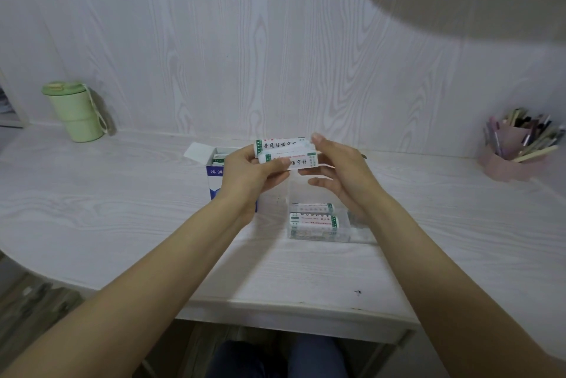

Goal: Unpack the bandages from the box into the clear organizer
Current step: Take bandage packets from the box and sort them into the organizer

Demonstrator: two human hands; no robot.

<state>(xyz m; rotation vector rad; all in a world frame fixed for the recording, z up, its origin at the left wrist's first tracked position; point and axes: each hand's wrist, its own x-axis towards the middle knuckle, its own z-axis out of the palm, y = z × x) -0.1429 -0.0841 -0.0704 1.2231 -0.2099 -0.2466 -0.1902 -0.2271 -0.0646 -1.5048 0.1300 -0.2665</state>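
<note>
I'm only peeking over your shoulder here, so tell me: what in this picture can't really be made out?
- Head view: how many bandages stay in the blue box; the left hand covers it.
- The clear organizer: its walls hardly show.
- Small print on the bandage packs held by both hands: too small.
- The right hand: its fingertips sit behind the packs.
- The pens in the pink holder: blurred.

Pale wood-grain desk, curved front edge, set against matching panelled wall. Far left: upright green lidded cup w/ carry strap. Far right: pink holder packed w/ pens. Small dark mark nr front edge.
</note>
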